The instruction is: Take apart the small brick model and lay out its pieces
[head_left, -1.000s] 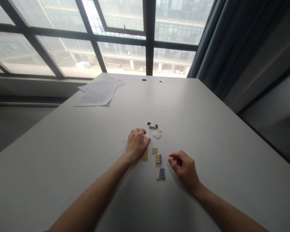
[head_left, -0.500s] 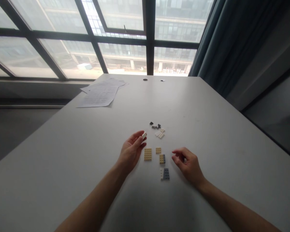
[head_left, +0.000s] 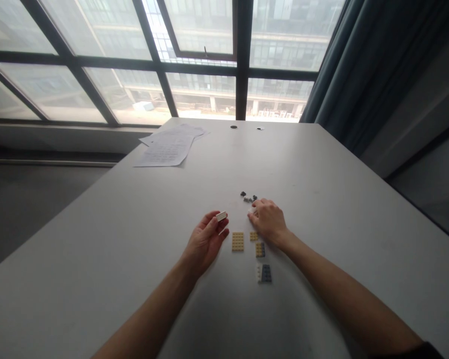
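My left hand [head_left: 206, 242] holds a small white toy brick [head_left: 221, 216] between thumb and fingers, raised over the table. My right hand [head_left: 267, 217] reaches down over the white pieces [head_left: 252, 211], its fingertips at them and largely covering them; whether it grips one is hidden. Just beyond its fingers lie several small dark and grey pieces [head_left: 248, 199]. Nearer me are a tan studded plate [head_left: 238, 241], a smaller tan plate [head_left: 253, 236] partly beside my right wrist, a tan and grey-blue piece [head_left: 260, 250], and a white and dark grey pair of plates [head_left: 264, 273].
The white table [head_left: 314, 299] stretches away to a large window. Printed papers [head_left: 168, 149] lie at its far left. Two round cable holes, one a dark grommet [head_left: 234, 127], sit near the far edge. A dark curtain [head_left: 344, 75] hangs at the right.
My right hand has moved forward and left from beside the tan pieces onto the white ones. The brick in my left hand has turned. The whole view has shifted slightly.
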Motion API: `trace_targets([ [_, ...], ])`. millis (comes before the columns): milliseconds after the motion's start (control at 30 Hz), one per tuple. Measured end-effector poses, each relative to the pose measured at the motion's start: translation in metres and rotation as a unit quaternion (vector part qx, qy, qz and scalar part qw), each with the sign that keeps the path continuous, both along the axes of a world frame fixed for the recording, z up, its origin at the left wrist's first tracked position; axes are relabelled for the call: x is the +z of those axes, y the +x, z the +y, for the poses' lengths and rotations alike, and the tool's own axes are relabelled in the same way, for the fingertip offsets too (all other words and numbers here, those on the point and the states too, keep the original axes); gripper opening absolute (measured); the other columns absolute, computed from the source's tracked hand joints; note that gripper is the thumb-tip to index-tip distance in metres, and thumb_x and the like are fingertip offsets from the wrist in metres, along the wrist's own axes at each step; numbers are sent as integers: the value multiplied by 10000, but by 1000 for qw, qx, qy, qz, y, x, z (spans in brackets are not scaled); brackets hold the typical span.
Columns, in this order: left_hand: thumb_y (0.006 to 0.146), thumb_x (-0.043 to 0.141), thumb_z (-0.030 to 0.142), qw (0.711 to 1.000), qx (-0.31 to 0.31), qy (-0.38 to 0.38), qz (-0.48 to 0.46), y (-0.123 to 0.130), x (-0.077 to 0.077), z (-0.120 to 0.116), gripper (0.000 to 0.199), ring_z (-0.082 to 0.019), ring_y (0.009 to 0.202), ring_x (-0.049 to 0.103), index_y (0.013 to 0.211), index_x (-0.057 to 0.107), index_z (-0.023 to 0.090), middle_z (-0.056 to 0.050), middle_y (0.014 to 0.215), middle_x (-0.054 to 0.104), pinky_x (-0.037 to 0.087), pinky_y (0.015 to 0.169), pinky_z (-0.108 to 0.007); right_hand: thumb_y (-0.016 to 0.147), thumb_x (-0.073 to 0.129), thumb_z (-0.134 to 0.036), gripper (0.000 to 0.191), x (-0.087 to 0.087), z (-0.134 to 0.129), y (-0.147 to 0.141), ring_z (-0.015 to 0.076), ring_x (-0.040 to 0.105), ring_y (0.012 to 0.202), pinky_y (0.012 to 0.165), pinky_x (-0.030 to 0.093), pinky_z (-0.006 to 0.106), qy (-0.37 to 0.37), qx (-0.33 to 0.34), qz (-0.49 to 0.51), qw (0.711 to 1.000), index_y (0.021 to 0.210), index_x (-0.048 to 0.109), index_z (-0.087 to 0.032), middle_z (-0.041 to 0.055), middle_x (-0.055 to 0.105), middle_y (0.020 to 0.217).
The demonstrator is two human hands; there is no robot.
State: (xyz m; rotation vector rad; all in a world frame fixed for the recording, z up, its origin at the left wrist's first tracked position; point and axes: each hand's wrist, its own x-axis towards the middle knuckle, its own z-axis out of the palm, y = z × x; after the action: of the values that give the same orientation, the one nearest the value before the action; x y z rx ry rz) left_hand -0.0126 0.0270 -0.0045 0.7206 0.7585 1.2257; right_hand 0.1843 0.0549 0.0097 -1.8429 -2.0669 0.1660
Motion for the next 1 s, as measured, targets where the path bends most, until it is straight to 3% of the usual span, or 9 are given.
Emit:
trace_targets([
  [200,689,795,246,994,-1,-63,-88,4,3,-2,300,-110,812,638,919,608,205,1,922,690,487,721,-230,812,589,-290,149,-4,4,-2,228,583,897,790,430,321,-26,-35,34,998,910,650,-196,81,635,975],
  [467,684,797,225,994,2,-59,-93,4,5,-2,277,-125,791,643,887,613,194,-8,896,697,478,707,-235,694,621,-188,88,-8,13,2,214,561,847,862,381,356,-30,-33,244,969,773,660,-187,64,626,886],
  [600,692,792,235,994,1,-54,-90,4,6,-3,260,-128,794,644,873,610,195,-6,897,698,480,712,-242,622,695,-271,142,-3,16,8,163,515,690,730,419,318,-43,-2,372,927,723,637,-190,16,594,731],
  [700,703,786,246,995,-3,-50,-91,4,6,-4,250,-131,793,645,872,609,197,-7,900,698,485,712,-248,748,551,-448,260,7,9,12,118,422,552,551,392,271,-53,9,471,880,785,608,-197,1,556,689],
  [767,707,783,251,995,-6,-49,-92,4,6,-5,245,-130,791,644,872,610,200,-6,903,698,488,710,-249,794,461,-482,302,13,0,12,103,365,522,495,353,251,-58,20,551,832,776,581,-206,4,552,718],
  [800,706,784,253,994,-7,-50,-93,5,6,-5,244,-129,789,644,870,611,201,-5,903,697,489,708,-248,782,487,-480,288,16,-5,11,96,342,517,481,336,243,-71,32,612,787,753,574,-208,3,552,727],
  [933,693,793,277,996,-1,-48,-80,8,7,-4,250,-125,777,639,850,613,202,-4,894,693,490,703,-248,642,714,-363,209,22,-20,10,78,291,511,462,290,216,-157,76,829,531,720,596,-209,-25,545,696],
  [967,691,793,290,997,1,-41,-68,8,9,-5,253,-126,776,637,844,614,201,-5,890,691,489,702,-248,628,731,-345,208,22,-23,10,76,290,510,463,285,213,-165,78,839,512,728,606,-212,-30,544,690],
  [1000,692,790,305,998,3,-28,-49,8,11,-5,253,-127,776,634,838,614,199,-7,888,688,487,700,-247,627,736,-337,204,22,-26,12,76,299,511,468,286,214,-166,78,836,517,734,613,-215,-32,547,691],
])
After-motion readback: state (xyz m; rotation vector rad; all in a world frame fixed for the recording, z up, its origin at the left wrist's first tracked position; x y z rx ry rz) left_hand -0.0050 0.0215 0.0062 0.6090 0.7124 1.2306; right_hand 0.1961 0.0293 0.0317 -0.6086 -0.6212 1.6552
